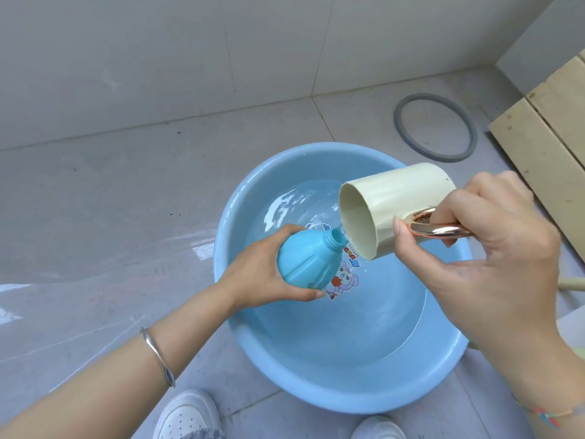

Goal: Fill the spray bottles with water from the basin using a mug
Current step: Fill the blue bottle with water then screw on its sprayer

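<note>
Over basin (316, 384): left hand (262, 274) grips bottle (308, 259); right hand (493, 248) tips mug (389, 201).

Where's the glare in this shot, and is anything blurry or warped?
Head view: white glare on the water in the basin and on the wet floor beside it; the mug handle mirrors light; the bottle looks sharp; the near right hand looms large.

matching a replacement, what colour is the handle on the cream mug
Shiny rose-gold handle on the cream plastic mug; it shows best in the head view.
</note>
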`<action>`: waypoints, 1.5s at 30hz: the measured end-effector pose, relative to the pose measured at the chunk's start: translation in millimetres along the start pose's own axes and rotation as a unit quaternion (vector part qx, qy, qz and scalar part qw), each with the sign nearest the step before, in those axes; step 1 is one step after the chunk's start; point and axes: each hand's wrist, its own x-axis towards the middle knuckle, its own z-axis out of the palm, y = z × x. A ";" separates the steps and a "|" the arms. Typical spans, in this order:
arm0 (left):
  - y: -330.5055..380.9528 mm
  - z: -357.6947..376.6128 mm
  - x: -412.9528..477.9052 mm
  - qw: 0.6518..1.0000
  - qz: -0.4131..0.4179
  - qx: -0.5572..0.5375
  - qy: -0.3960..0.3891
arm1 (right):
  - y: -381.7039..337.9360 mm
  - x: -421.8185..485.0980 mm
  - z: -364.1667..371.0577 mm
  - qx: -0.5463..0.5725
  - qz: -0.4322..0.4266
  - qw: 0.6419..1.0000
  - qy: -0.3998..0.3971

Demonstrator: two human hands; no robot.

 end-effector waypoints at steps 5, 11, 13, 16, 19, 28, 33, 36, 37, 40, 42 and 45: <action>-1.2 0.9 0.6 1.000 -0.003 -0.001 0.006 | -0.3 -0.9 3.2 -0.013 -0.051 0.999 0.002; -1.9 0.2 0.4 1.000 0.002 -0.006 0.006 | -1.2 -2.8 6.2 -0.026 -0.094 0.995 0.004; -1.3 0.2 0.3 1.000 0.005 -0.006 0.008 | -1.8 -3.5 7.1 -0.026 -0.093 0.995 0.002; -0.6 -0.3 -0.2 1.000 0.005 -0.013 0.011 | 1.2 -5.1 6.8 0.002 -0.042 0.999 0.004; -1.1 -0.8 -0.4 1.000 0.008 -0.018 0.012 | 12.3 -8.2 5.4 0.063 0.089 0.994 0.022; -1.3 -0.6 -0.4 0.998 0.009 -0.053 0.031 | 68.7 -49.3 31.1 0.063 0.284 0.956 -0.039; -1.1 -0.5 -1.6 0.998 0.004 -0.058 0.035 | 79.9 -74.8 51.0 -0.002 0.218 0.969 -0.120; -0.5 -0.3 -1.5 0.998 0.001 -0.057 0.035 | 83.1 -83.1 58.1 -0.010 0.198 0.970 -0.140; -0.6 -0.3 -1.2 0.998 0.001 -0.055 0.035 | 83.7 -85.4 60.5 -0.014 0.199 0.969 -0.147; -1.0 0.0 -0.8 0.998 0.002 -0.049 0.034 | 84.0 -91.0 67.1 -0.016 0.210 0.963 -0.169; -0.6 0.3 -1.2 0.998 0.002 -0.048 0.035 | 82.8 -92.4 70.2 -0.008 0.218 0.960 -0.175; -0.8 0.2 -1.4 0.998 0.001 -0.045 0.034 | 82.0 -93.0 72.1 0.037 0.258 0.951 -0.163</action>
